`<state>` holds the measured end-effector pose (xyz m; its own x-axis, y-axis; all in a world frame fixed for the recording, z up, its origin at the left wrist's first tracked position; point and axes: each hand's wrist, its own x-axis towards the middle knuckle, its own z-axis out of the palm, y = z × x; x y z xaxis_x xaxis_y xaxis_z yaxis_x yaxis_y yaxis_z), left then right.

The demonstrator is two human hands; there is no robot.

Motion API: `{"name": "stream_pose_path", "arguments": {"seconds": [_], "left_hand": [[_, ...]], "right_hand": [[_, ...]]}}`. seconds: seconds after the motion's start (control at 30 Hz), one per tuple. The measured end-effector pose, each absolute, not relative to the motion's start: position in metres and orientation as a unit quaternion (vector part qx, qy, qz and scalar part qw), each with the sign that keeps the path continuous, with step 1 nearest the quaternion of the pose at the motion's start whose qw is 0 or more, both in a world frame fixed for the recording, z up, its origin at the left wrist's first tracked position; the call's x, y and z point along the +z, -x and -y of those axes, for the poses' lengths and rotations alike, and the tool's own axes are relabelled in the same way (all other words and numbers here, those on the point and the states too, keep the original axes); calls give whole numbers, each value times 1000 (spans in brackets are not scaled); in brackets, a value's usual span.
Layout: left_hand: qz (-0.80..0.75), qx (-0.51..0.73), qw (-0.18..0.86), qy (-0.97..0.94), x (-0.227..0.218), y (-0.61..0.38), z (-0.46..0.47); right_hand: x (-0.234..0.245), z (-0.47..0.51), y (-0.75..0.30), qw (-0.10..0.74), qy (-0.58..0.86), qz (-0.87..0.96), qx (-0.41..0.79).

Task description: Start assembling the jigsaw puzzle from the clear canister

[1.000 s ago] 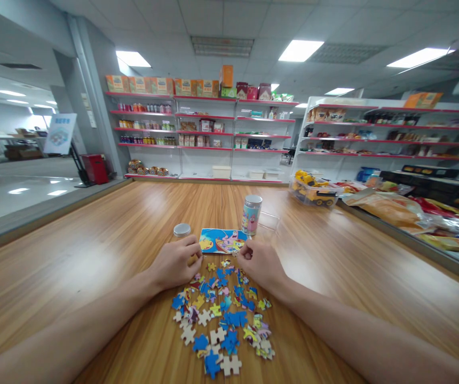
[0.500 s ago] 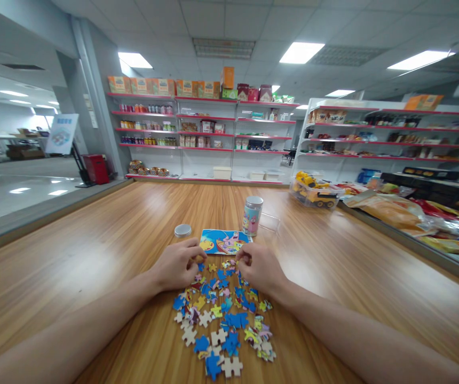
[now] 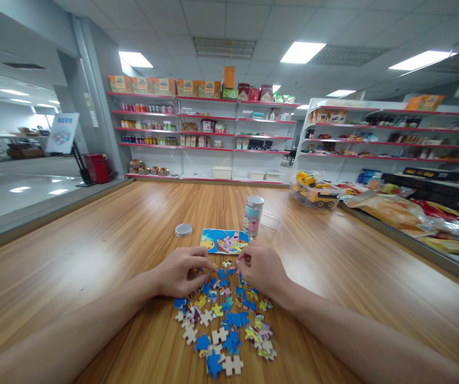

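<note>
The fingertips of both hands are curled down into the far end of the puzzle pieces (image 3: 224,322), and the pieces under them are covered. The left hand (image 3: 181,274) lies knuckles up at the pile's 10 o'clock edge, its fingers bent toward the middle. The right hand (image 3: 263,268) sits at the 1 o'clock edge with thumb and forefinger drawn close together. Whether either hand pinches a piece cannot be told, as the tips are too small and blurred. Both forearms are cut off by the bottom edge of the view.

The loose pieces lie on the tabletop (image 3: 93,250), some colour side up, some showing pale backs. The patch is longer than it is wide, running from 6 to 12 o'clock. At its 12 o'clock end lies a flat picture card (image 3: 223,241), long axis from 9 to 3 o'clock, its near edge partly hidden by the fingers. A round lid (image 3: 183,230) lies at 11 o'clock, and a printed can (image 3: 252,215) stands upright at 1 o'clock, just behind the card.
</note>
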<state>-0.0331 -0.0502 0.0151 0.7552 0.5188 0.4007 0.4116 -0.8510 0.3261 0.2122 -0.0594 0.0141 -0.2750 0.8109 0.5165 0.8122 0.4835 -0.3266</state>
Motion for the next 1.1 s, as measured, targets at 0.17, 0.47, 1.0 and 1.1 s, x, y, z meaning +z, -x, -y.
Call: {"name": "stream_pose_path", "arguments": {"seconds": [0.17, 0.47, 1.0, 1.1], "left_hand": [[-237, 226, 131, -936, 16, 32, 49], [-235, 222, 138, -936, 15, 31, 48], [-233, 217, 144, -937, 14, 30, 47], [-231, 218, 142, -938, 14, 30, 46]], "right_hand": [[22, 76, -207, 324, 275, 904, 47], [23, 94, -197, 208, 178, 959, 79], [20, 90, -198, 242, 190, 949, 63], [17, 88, -198, 250, 179, 950, 54]]}}
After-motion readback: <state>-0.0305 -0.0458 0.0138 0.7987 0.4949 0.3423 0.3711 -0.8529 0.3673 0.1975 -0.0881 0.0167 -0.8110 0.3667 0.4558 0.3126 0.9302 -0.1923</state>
